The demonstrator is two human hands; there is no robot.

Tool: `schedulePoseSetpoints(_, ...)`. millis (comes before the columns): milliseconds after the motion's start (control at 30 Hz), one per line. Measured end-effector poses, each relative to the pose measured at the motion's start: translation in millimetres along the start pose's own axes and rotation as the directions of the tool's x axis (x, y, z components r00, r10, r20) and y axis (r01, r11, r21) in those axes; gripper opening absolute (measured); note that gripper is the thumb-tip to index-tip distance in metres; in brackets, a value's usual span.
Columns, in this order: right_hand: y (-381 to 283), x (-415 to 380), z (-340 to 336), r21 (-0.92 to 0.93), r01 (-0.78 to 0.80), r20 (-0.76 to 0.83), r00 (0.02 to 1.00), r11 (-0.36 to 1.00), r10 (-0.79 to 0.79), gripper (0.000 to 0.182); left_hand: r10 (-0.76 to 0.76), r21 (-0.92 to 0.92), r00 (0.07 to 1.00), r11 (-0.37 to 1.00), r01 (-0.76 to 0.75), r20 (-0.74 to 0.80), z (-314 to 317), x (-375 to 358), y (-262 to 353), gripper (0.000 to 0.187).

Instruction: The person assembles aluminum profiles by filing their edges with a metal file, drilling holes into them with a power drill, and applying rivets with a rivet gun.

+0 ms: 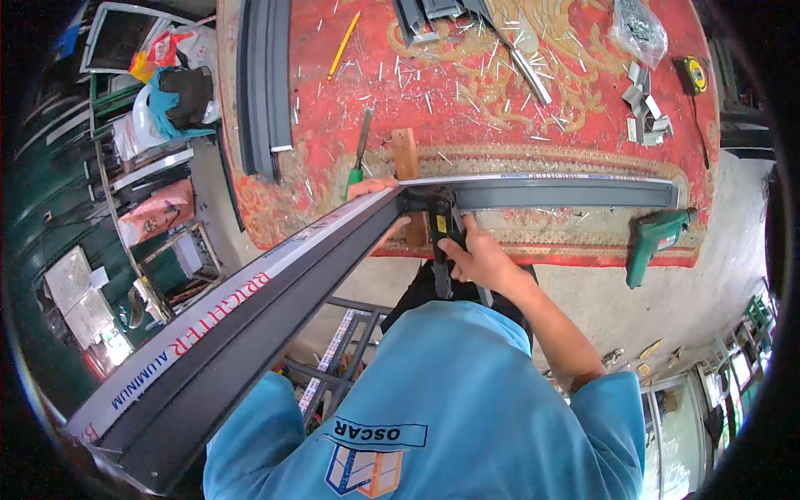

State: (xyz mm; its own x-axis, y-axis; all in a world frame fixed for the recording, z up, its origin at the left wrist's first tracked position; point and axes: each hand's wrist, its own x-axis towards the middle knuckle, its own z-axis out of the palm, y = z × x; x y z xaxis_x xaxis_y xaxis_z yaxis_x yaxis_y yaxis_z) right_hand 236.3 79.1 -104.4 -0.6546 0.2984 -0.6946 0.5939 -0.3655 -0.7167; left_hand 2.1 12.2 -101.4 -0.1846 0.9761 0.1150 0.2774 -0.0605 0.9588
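Two dark grey aluminium profiles meet in a corner at the table's front edge. The long profile (267, 325) runs toward the lower left, with white printed tape along it; the shorter profile (567, 194) lies across the table. Partly hidden behind the long profile near the corner, my left hand (373, 187) is closed around it. My right hand (483, 258) grips a black hand tool (442, 229) with a yellow label, whose head is at the corner joint. Under the corner is a wooden block (406, 154). A green-handled file or chisel (362, 142) lies beside my left hand.
A green power drill (654, 242) lies at the table's right front corner. On the red patterned cloth (325, 108) are a yellow pencil (343, 46), a tape measure (691, 75), metal brackets (646, 108), a plastic bag (639, 32) and scattered rivets. More profiles (264, 83) lie left.
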Motion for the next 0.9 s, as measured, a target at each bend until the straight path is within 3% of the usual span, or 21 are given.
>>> schedulePoseSetpoints(67,-11,-7,2,0.055,0.18,-0.178,0.97,0.982,-0.168,0.047,0.016,-0.021,1.0,1.0,-0.016,-0.009,-7,0,-3,0.058)
schedulePoseSetpoints(100,-14,-9,3,0.055,0.179,-0.175,0.97,0.982,-0.167,0.047,-0.273,-0.25,0.961,0.929,0.273,0.034,-19,-3,-3,0.053)
schedulePoseSetpoints(133,-18,-12,4,0.021,0.158,-0.181,0.972,0.987,-0.152,0.047,-0.52,-0.444,0.842,0.727,0.524,0.143,-25,-6,-4,0.047)
schedulePoseSetpoints(167,-21,-13,3,-0.015,0.139,-0.191,0.972,0.99,-0.139,0.047,-0.518,-0.444,0.843,0.727,0.524,0.147,-26,-7,-8,0.047)
schedulePoseSetpoints(267,-27,-13,-3,-0.031,0.117,-0.146,0.982,0.993,-0.12,0.046,-0.259,-0.281,0.962,0.92,0.274,0.09,-17,1,-14,0.042)
schedulePoseSetpoints(333,-24,-6,-6,-0.043,0.099,-0.114,0.988,0.994,-0.103,0.046,-0.079,-0.155,0.994,0.984,0.089,0.069,-11,-3,-17,0.039)
schedulePoseSetpoints(367,-23,-5,-6,-0.054,0.088,-0.078,0.993,0.995,-0.092,0.047,-0.089,-0.153,0.994,0.983,0.099,0.068,-6,-9,-21,0.039)
schedulePoseSetpoints(400,-33,-4,-10,-0.051,0.09,-0.078,0.992,0.995,-0.094,0.047,-0.122,-0.283,0.993,0.952,0.118,0.005,-2,-16,-35,0.04)
schedulePoseSetpoints(433,-50,-9,-16,0.009,-0.033,-0.02,0.999,0.999,0.033,0.047,-0.163,-0.41,0.985,0.903,0.128,-0.051,1,-15,-37,0.043)
schedulePoseSetpoints(467,-58,-12,-19,0.06,-0.161,0.049,0.986,0.985,0.159,0.048,-0.168,-0.409,0.985,0.903,0.133,-0.051,2,-17,-37,0.043)
schedulePoseSetpoints(500,-58,-11,-19,0.061,-0.161,0.049,0.986,0.985,0.158,0.048,-0.09,-0.251,0.995,0.965,0.074,-0.052,2,-12,-32,0.046)
schedulePoseSetpoints(533,-55,-10,-19,0.085,-0.156,0.06,0.987,0.984,0.151,0.048,-0.013,-0.088,0.999,0.996,0.01,-0.039,2,-8,-27,0.049)
schedulePoseSetpoints(633,-50,-10,-17,0.144,-0.143,0.072,0.988,0.979,0.134,0.045,-0.133,-0.148,0.991,0.98,0.13,-0.008,-6,-17,-39,0.054)
schedulePoseSetpoints(700,-46,-9,-21,0.174,-0.135,0.077,0.989,0.976,0.123,0.042,-0.101,-0.1,0.995,0.99,0.103,0.019,-9,-17,-39,0.054)
schedulePoseSetpoints(767,-36,-6,-32,0.212,-0.107,0.348,0.937,0.971,0.028,0.044,-0.073,-0.045,0.996,0.996,0.075,0.045,-13,-13,-39,0.054)
schedulePoseSetpoints(800,-27,-4,-33,0.213,-0.107,0.351,0.936,0.971,0.026,0.044,-0.029,-0.039,0.997,0.999,0.031,0.065,-16,-14,-47,0.057)
schedulePoseSetpoints(867,-8,4,-27,0.151,0.127,0.28,0.945,0.98,-0.166,0.038,0.011,-0.032,0.996,0.999,-0.008,0.087,-20,-15,-50,0.059)
schedulePoseSetpoints(900,-2,6,-21,0.154,0.127,0.286,0.944,0.98,-0.167,0.038,-0.058,-0.101,0.993,0.993,0.068,0.102,-22,-16,-47,0.061)
